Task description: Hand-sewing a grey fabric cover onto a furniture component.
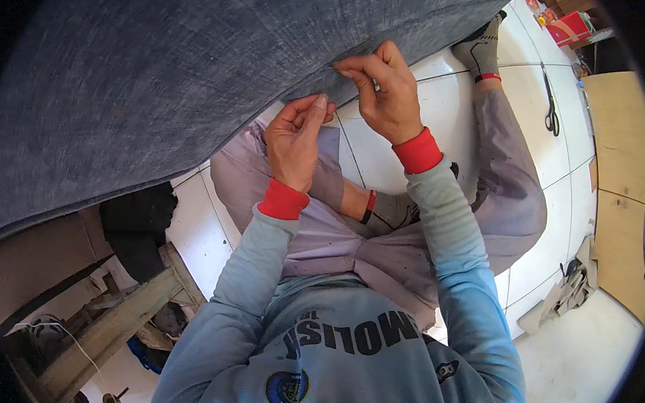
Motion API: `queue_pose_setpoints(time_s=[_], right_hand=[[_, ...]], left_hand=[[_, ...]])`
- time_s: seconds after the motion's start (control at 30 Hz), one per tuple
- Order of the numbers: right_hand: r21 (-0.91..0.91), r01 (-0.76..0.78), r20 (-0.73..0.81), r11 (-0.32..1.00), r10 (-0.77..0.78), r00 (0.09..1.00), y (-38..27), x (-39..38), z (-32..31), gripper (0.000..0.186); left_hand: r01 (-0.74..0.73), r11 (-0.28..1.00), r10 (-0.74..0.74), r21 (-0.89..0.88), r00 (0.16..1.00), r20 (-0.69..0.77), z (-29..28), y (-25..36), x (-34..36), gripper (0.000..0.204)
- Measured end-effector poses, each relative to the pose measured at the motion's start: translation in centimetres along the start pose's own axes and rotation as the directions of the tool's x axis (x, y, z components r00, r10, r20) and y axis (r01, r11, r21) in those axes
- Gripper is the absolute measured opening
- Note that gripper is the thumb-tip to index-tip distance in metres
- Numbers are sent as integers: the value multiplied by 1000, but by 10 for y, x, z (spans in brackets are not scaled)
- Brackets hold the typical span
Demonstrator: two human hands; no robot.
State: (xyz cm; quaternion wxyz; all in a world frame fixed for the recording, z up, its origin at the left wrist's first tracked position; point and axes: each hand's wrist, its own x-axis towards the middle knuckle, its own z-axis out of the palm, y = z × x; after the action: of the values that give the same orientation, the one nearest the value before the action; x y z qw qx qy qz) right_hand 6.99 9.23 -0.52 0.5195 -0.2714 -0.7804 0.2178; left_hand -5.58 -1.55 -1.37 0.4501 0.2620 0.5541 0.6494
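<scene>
A large upholstered piece covered in dark blue-grey fabric (161, 83) fills the upper left, its lower edge running slantwise past my hands. My left hand (294, 138) is closed in a pinch at that edge, thumb and fingertips on the fabric. To its right and a little higher, my right hand (388, 92) pinches thumb against forefinger close to the fabric. Whatever is between those right fingertips is too small to make out. Red cuffs end both of my light blue sleeves.
My legs in grey trousers (510, 167) are folded on white floor tiles. Black scissors (551, 119) lie at the right, near pale wooden panels (621, 137). Cloth scraps (569, 287) lie below them. At lower left stands a wooden frame (104, 329) beside dark cloth (140, 225).
</scene>
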Motion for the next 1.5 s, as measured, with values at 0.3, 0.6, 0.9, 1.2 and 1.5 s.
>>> queue_pose_setpoints(time_s=[0.3,0.6,0.9,1.2,1.5], right_hand=[[58,16,118,998,-23,993,3,14,-9,16],[54,-15,102,998,9,995,0,15,-18,5],[-61,-400,92,914,405,910,-25,-10,-27,15],[-154,-231,241,961,263,934,-26,10,-21,8],[-93,-155,608,984,179,774,-28,31,-26,11]], left_hand=[[-33,996,32,83,999,24,-11,-2,-10,21],[-55,997,59,53,995,-80,-19,2,-27,36],[-58,997,44,-42,960,-278,25,13,-1,26],[-18,997,-6,-71,946,-325,37,20,-3,19],[-86,994,51,-63,903,-426,27,8,-11,19]])
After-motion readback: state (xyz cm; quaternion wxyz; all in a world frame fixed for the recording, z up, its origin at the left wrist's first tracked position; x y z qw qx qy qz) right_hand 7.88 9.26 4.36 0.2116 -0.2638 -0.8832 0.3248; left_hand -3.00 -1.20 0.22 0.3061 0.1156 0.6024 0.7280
